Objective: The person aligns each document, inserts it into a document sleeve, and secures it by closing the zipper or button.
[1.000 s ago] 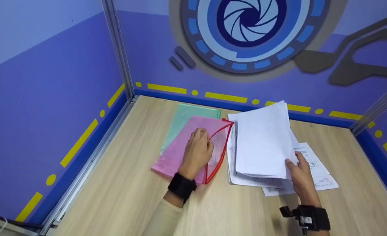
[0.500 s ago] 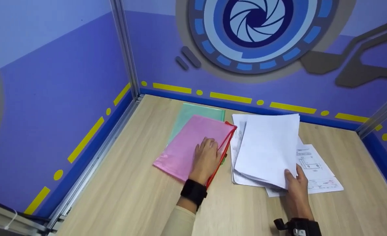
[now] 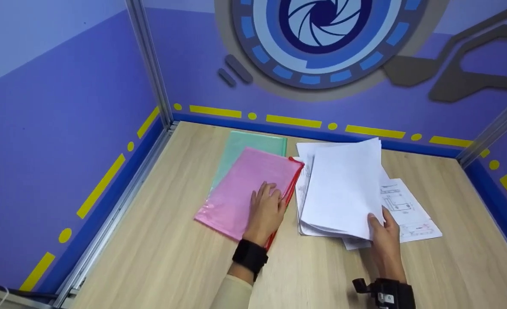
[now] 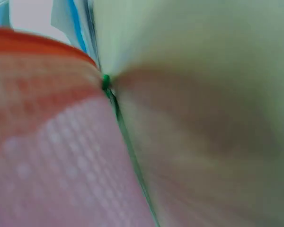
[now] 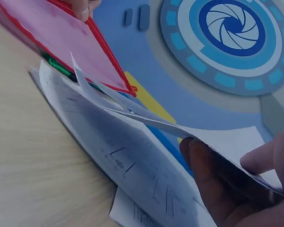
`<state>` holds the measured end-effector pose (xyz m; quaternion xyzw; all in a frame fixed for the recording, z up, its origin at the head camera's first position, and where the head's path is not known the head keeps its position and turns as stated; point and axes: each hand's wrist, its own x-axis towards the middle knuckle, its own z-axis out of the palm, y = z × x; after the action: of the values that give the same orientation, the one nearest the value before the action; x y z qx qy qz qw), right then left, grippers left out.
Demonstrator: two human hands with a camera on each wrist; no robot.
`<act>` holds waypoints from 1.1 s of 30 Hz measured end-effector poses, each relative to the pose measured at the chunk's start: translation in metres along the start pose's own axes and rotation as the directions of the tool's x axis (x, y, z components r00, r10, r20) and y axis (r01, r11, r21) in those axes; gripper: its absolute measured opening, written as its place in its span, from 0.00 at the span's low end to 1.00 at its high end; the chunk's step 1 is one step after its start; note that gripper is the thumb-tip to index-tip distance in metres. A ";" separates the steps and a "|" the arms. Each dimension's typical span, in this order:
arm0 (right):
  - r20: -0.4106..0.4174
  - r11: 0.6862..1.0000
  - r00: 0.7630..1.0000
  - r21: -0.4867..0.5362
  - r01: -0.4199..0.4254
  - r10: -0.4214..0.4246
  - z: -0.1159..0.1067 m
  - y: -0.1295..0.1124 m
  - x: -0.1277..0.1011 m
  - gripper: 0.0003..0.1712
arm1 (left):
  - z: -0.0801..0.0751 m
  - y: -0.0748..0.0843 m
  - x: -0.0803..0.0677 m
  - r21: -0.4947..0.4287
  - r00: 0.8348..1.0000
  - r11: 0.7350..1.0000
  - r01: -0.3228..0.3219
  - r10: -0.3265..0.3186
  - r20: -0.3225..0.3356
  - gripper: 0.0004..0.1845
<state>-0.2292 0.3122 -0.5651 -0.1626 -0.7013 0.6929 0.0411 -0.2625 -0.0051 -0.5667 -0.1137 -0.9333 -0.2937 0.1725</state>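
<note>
In the head view a pink zip pouch (image 3: 236,193) with a red zip edge lies aslant on the table. My left hand (image 3: 267,214) is over its right part, and in the right wrist view the left fingers (image 5: 80,8) pinch the red edge, holding the pouch's mouth parted. My right hand (image 3: 385,238) grips a few white sheets (image 3: 343,184) by their lower right corner, thumb on top, fingers beneath. Those sheets are tilted up over a stack of printed paper (image 5: 118,151). The left wrist view shows the pink pouch (image 4: 75,175) up close, mostly blurred.
A green pouch (image 3: 257,139) lies partly under the pink one, toward the back. Another printed sheet (image 3: 414,214) with drawings sticks out right of the stack. Blue-purple wall panels (image 3: 189,64) enclose the table (image 3: 150,240) at the back and sides.
The red mouth of the pink pouch, wide a second ago, looks narrower from above. My left hand has shifted toward its zip edge. The held sheets dipped, then rose a little.
</note>
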 end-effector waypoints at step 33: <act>-0.007 0.969 0.999 0.244 -0.034 0.037 0.008 0.006 -0.003 0.34 | -0.010 0.001 0.021 -0.019 0.998 0.998 0.054 -0.054 0.035 0.06</act>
<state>-0.2277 0.3031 -0.5703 -0.1728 -0.6074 0.7736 0.0523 -0.2789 -0.0082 -0.5504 -0.0952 -0.9359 -0.3056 0.1474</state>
